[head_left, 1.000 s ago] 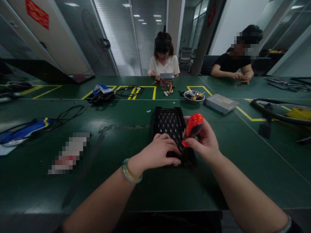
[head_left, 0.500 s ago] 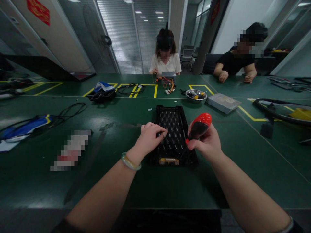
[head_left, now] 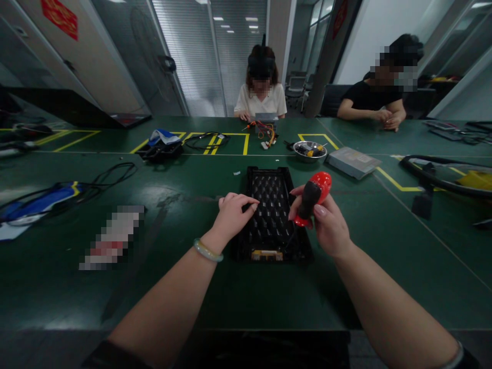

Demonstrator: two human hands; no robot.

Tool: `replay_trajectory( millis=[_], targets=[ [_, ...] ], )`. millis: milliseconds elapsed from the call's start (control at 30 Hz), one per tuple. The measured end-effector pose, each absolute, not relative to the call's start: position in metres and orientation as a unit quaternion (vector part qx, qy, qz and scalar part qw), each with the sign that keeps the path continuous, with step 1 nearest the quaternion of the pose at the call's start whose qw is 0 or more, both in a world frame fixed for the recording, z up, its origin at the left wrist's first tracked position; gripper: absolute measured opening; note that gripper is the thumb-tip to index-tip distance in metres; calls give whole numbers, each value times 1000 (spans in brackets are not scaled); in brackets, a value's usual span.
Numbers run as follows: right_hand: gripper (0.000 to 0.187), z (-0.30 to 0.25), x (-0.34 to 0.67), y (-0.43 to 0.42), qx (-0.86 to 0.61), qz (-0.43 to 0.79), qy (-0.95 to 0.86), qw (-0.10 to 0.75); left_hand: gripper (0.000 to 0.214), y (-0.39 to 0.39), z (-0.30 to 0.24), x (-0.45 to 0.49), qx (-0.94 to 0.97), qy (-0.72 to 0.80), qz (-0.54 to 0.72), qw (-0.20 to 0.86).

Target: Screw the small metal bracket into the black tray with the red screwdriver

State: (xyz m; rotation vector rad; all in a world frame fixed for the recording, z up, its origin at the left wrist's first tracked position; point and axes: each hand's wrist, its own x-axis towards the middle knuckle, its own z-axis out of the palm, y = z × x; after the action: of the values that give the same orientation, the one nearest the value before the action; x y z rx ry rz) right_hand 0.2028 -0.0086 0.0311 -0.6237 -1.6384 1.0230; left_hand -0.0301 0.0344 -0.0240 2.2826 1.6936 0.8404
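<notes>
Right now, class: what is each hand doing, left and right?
Left hand: holds nothing, fingers curled, resting on the black panel's left edge.
Right hand: closed around the red screwdriver.

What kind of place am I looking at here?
Probably an electronics workshop in an office building: a long green table marked with yellow tape, a red-handled screwdriver in the right hand, a black tray, glass partitions behind.
</notes>
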Motion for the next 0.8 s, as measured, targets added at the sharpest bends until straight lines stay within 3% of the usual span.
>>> replay_trajectory(
  millis=[200,500,800],
  targets=[
    [22,28,204,-5,-298,399,-681,537,16,35,-26,-30,769,566,284,86],
    [37,24,204,-1,-329,383,-669,546,15,35,-24,-29,768,571,277,91],
    [30,24,201,0,-311,350,-617,633,17,35,-22,-29,765,576,271,96]
  ],
)
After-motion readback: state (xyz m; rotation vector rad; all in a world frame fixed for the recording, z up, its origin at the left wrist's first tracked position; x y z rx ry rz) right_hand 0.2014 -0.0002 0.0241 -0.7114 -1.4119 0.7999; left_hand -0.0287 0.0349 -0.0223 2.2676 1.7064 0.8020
